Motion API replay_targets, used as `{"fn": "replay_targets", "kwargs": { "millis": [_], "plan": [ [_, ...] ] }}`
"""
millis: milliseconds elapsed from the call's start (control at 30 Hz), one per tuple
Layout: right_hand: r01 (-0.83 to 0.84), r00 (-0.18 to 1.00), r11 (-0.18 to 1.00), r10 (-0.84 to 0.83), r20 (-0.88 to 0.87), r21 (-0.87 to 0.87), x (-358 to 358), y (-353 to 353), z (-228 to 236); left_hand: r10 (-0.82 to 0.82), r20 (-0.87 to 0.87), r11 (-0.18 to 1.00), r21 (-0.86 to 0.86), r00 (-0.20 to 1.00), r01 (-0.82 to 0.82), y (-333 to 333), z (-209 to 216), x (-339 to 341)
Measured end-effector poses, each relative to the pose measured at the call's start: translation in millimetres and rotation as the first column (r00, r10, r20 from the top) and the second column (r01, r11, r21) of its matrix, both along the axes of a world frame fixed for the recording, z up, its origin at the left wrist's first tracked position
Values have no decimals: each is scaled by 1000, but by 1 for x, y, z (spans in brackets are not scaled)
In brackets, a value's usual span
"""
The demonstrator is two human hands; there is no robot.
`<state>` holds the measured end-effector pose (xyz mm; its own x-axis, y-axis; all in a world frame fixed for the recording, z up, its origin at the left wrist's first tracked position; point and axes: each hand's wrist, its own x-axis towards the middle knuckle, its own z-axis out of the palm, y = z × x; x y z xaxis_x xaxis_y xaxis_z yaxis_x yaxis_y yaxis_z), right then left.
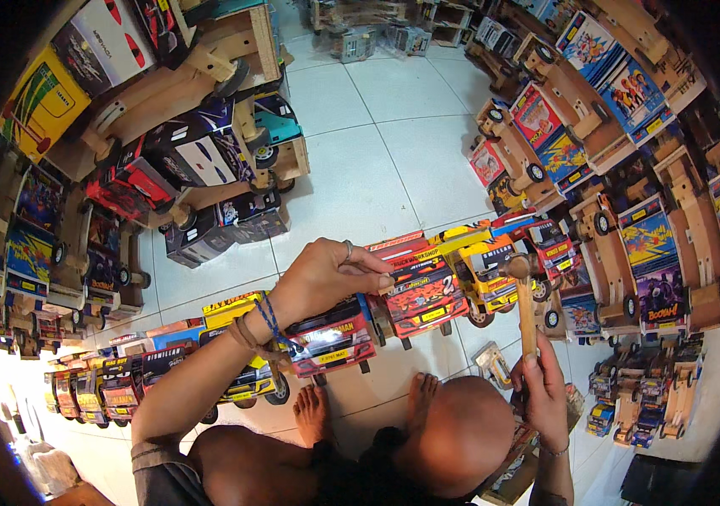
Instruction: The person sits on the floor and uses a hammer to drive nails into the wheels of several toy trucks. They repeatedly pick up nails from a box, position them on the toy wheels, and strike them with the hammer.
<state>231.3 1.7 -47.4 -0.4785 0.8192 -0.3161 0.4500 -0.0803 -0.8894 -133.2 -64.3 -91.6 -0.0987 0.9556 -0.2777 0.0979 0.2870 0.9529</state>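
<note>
My left hand (326, 274) reaches forward and rests its fingertips on the top edge of a red wooden toy truck (423, 291) standing on the white tiled floor. A ring sits on one finger and cords circle the wrist. My right hand (543, 388) grips the wooden handle of a small hammer (522, 291), held upright with its head raised just right of the red truck, in front of a yellow toy truck (482, 270). Another red and blue toy truck (330, 337) lies under my left forearm. My bare knees and feet show at the bottom.
Rows of painted wooden toy trucks line the floor at lower left (115, 379). Stacks of larger ones rise at the left (183, 143) and right (630, 211). Bare white tiles (377, 143) run up the middle. A small wooden block (492, 363) lies near my right hand.
</note>
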Motion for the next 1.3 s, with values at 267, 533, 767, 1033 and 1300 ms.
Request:
{"fn": "replay_targets", "kwargs": {
  "millis": [267, 533, 767, 1033, 1300],
  "plan": [
    [-438, 889, 801, 320, 328, 407, -31, 15, 23, 12, 76, 999, 30, 997, -14, 0, -2, -1],
    [-578, 806, 718, 424, 414, 389, -47, 25, 38, 21, 72, 999, 44, 997, -24, -2, -5, 0],
    [-604, 792, 681, 454, 408, 414, -52, 23, 31, 10, 101, 998, 63, 995, -17, 0, -10, -1],
    [-683, 729, 524, 444, 521, 508, -51, 26, 24, 11, 75, 996, 88, 997, -17, 0, -9, 0],
    [-717, 666, 616, 463, 585, 328, -48, 25, 30, 9, 51, 994, 110, 999, -14, 0, -15, 0]
  ]
}}
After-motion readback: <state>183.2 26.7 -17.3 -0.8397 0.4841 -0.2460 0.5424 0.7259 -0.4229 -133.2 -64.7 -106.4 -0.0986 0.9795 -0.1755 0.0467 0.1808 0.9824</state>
